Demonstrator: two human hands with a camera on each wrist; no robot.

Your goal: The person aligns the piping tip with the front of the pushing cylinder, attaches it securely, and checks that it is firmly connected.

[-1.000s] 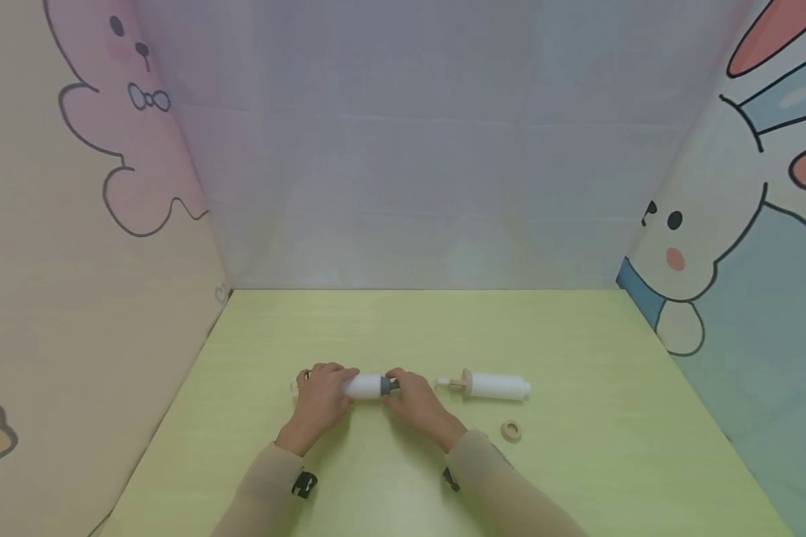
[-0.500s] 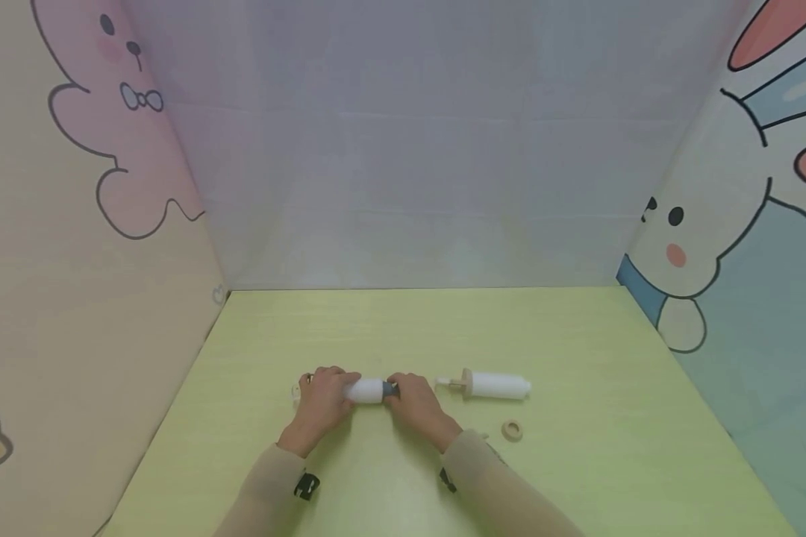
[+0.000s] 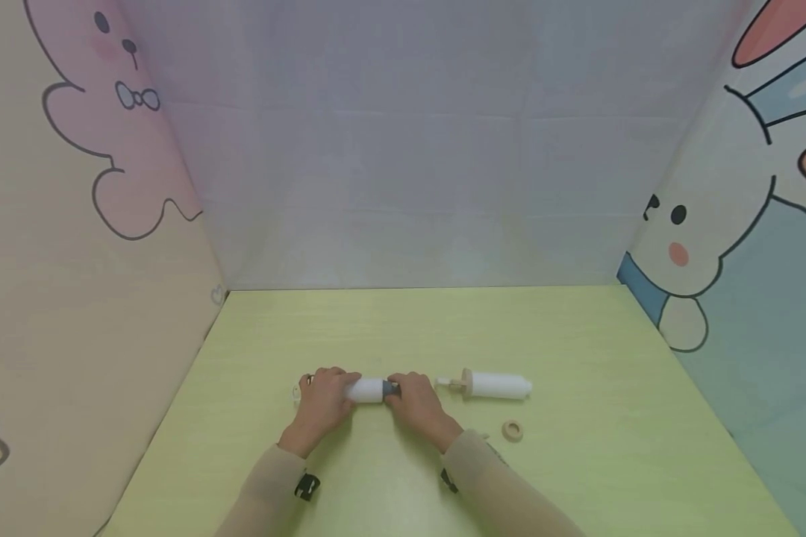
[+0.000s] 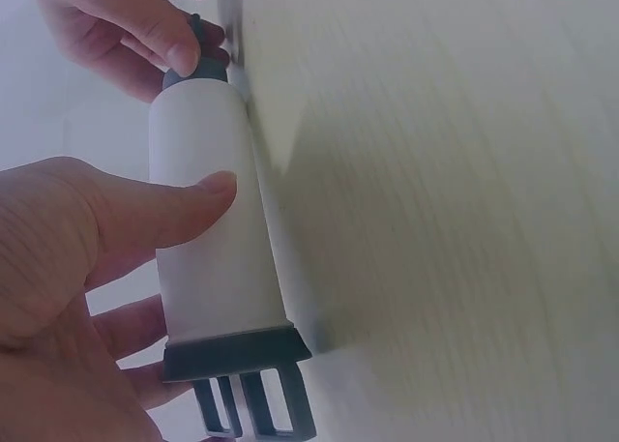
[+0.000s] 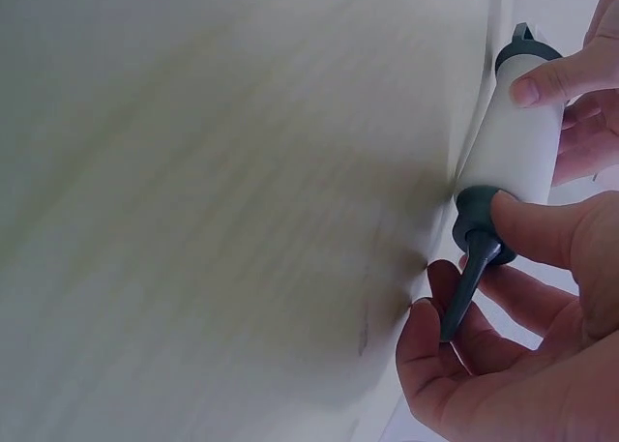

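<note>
A white-barrelled icing syringe (image 3: 366, 390) with dark grey-green ends lies across between both hands. My left hand (image 3: 325, 399) grips its barrel (image 4: 218, 287), thumb laid along the top. Beyond that hand, in the left wrist view, the dark slotted end (image 4: 256, 394) sticks out. At the other end my right hand (image 3: 418, 404) pinches the dark nozzle cap (image 5: 481, 220), its thumb pressing the collar. A thin tapered spout (image 5: 466, 287) points down between the right fingers. From the head view, the fingers hide most of this cap.
To the right lies a second white syringe (image 3: 500, 385) with a beige flange and plunger. A beige ring (image 3: 513, 430) is in front of it. Something thin and pale (image 3: 495, 451) shows partly behind the right sleeve. Printed cloth walls enclose the yellow-green table (image 3: 443, 328) on three sides.
The syringe has shifted slightly towards the person. The right fingers now cover a little more of its dark end. Both hands keep their hold, and the other things lie still.
</note>
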